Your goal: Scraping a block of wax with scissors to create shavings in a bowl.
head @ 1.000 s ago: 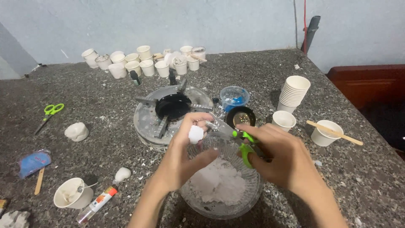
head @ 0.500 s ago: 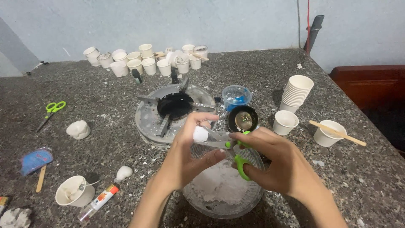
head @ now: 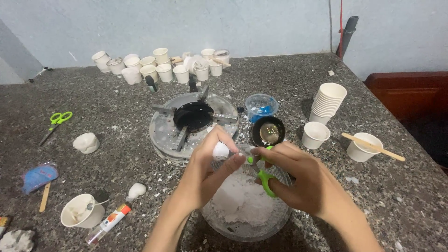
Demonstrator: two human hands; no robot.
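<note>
Stacked paper cups (head: 329, 100), gas burner (head: 193, 116)

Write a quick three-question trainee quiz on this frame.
1. True or false: the right hand grips green-handled scissors.
2. What is under both hands? A) glass bowl of white material B) stack of paper cups C) metal burner
3. What does the left hand pinch in its fingers?

Key: 1 true. 2 A, the glass bowl. 3 a small white piece.
</note>
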